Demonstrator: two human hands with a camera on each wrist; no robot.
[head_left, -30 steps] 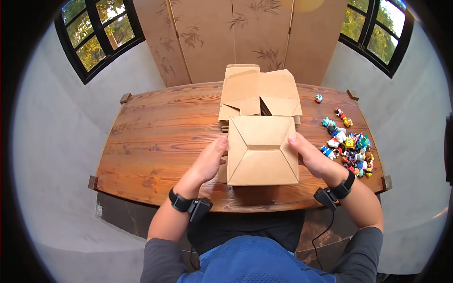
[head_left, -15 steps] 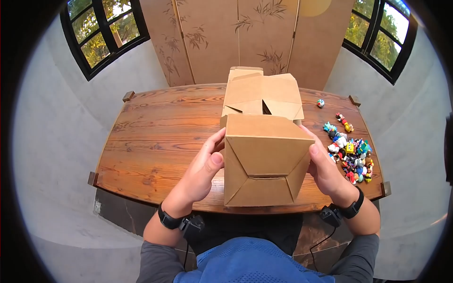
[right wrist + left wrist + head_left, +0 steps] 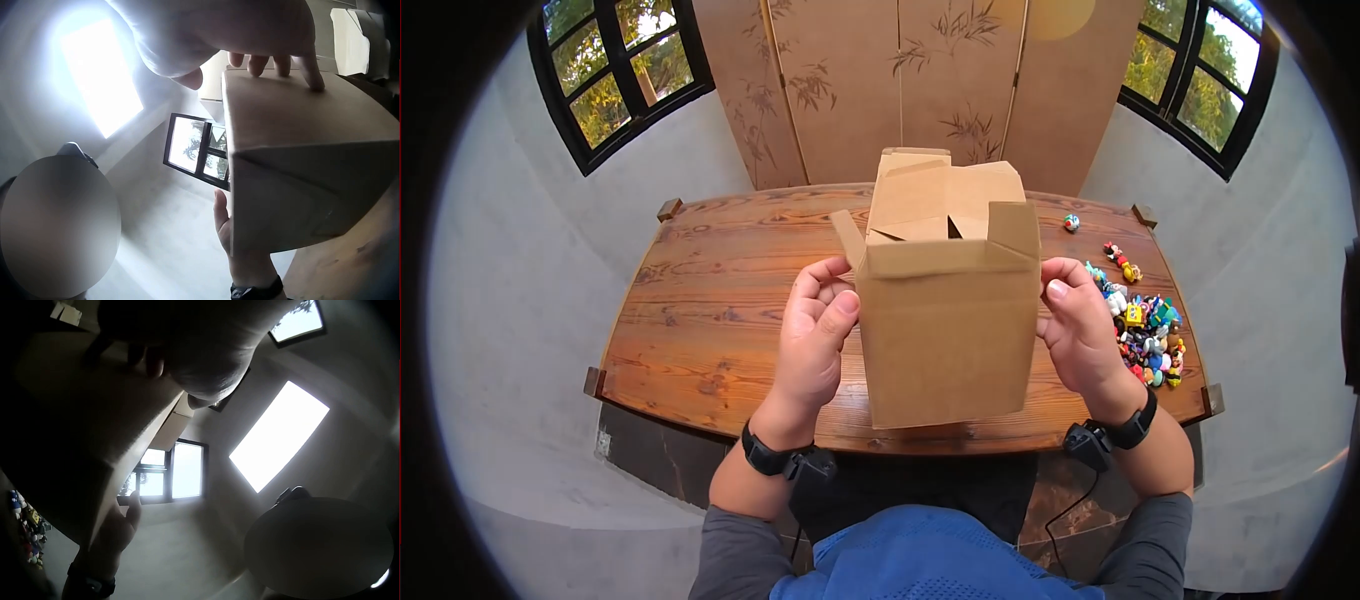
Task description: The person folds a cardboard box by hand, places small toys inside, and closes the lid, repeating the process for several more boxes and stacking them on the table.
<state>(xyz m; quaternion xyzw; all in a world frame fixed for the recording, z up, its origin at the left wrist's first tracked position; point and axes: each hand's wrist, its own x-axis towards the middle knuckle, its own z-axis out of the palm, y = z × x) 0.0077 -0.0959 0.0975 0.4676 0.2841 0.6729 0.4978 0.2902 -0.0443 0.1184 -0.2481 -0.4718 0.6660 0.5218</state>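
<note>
A brown cardboard box (image 3: pixel 948 350) stands upright between the two hands in the head view, its plain side towards me. Two small flaps rise at its top corners, the left flap (image 3: pixel 849 238) leaning outward. My left hand (image 3: pixel 812 335) holds the box's left side near the top, thumb towards me. On the opposite side, my right hand (image 3: pixel 1085 335) grips near the upper edge. Several of its fingertips lie against the cardboard side (image 3: pixel 281 112) in the right wrist view. Much of the box (image 3: pixel 62 406) is dark in the left wrist view.
Behind the held box, more flattened-looking cardboard boxes (image 3: pixel 945 195) are stacked on the wooden table (image 3: pixel 710 320). A pile of small toy figures (image 3: pixel 1145 335) lies at the right, with a round toy (image 3: pixel 1071 222) farther back. A folding screen (image 3: pixel 850 90) stands beyond the table.
The box has turned in both hands: its folded bottom faced me earlier, and now its side faces me with the flaps up. Both hands have moved to its upper sides.
</note>
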